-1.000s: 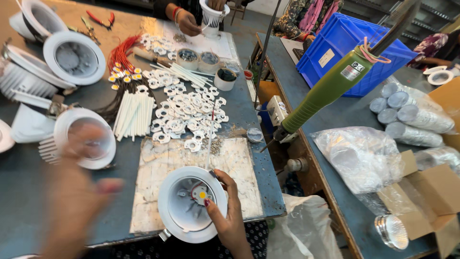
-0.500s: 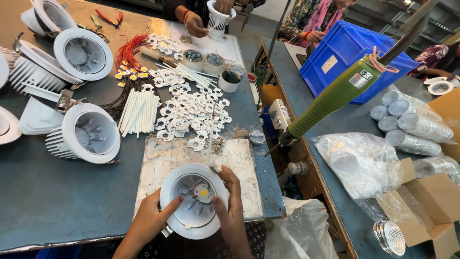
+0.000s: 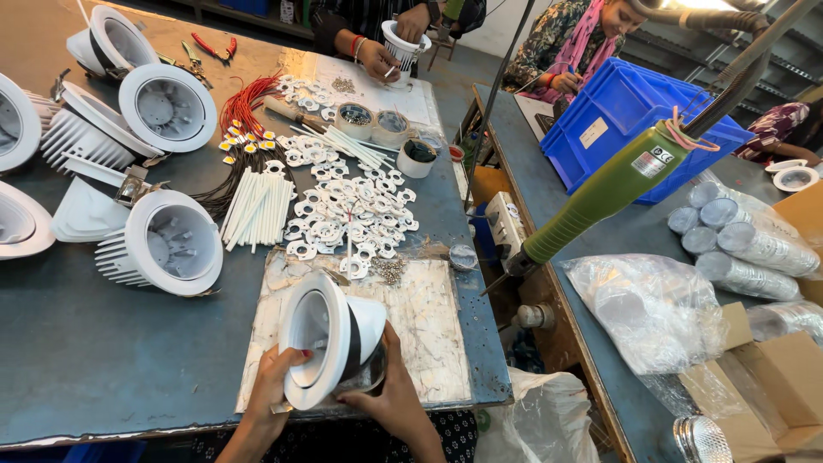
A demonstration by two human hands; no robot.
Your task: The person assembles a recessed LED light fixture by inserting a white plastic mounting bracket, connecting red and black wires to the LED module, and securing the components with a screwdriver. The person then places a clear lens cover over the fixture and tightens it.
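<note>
Gripping a white lamp housing [image 3: 330,347] with both hands, the person tips it on edge over the worn mat [image 3: 429,343]. Left hand [image 3: 276,377] has its fingers clenched on the rim nearest the body; right hand [image 3: 390,390] cups the black back, fingers wrapped round it. Just beyond the mat lies a heap of white rings [image 3: 347,214], with white tubes [image 3: 257,206] left of that heap on the desk [image 3: 103,360].
</note>
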